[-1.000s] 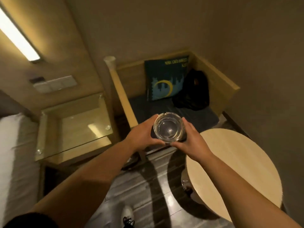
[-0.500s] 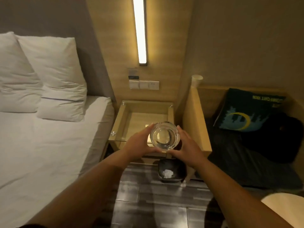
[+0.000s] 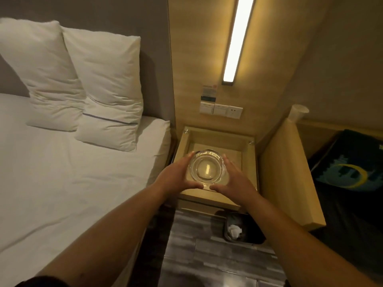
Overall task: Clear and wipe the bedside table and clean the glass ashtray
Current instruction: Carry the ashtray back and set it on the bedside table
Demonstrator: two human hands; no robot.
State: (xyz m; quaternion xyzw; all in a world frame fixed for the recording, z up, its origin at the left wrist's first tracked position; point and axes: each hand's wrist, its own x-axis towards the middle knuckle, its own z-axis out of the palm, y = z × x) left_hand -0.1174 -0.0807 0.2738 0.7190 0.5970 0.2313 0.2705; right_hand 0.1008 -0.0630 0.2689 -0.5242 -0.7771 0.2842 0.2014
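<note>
Glass ashtray (image 3: pixel 207 167), centre frame: heavy, slick, breakable. Cupped at rim between left hand (image 3: pixel 176 177) and right hand (image 3: pixel 235 180), fingers wrapped.

Dim warm rm; 1 wall strip light (image 3: pixel 236 40) blown out, reflected in ashtray (image 3: pixel 207 169); wide-angle edge warp, soft focus.

View swung from the round table to the bedside bench (image 3: pixel 215 198); glass ashtray (image 3: pixel 207 168), in both hands throughout, now sits over the bench top instead of the floor.
</note>
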